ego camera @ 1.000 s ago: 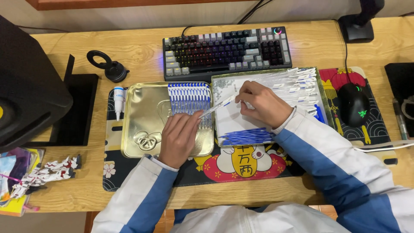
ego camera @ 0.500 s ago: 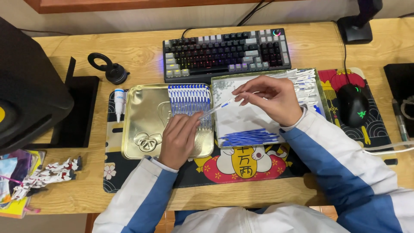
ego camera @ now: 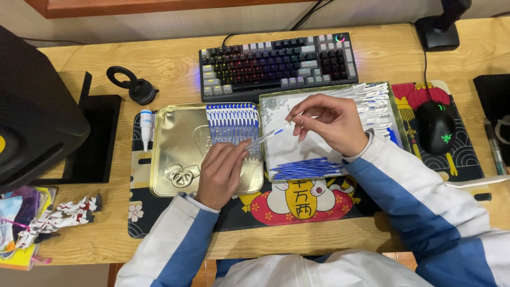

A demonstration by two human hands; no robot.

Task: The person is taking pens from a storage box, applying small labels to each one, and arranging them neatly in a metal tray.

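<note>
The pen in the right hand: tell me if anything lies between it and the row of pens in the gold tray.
Nothing visible blocks it. The right hand holds the pen with its tip pointing at the row of pens in the gold tray. The left hand rests at the row's lower right edge, just below the pen's tip, not across its path.

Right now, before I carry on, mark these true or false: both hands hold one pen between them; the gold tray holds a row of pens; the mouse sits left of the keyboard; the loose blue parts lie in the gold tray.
1. Left hand and right hand hold one pen between them: true.
2. The gold tray holds a row of pens: true.
3. The mouse sits left of the keyboard: false, it is to the right.
4. The loose blue parts lie in the gold tray: false, they lie in the white-lined tray.
</note>
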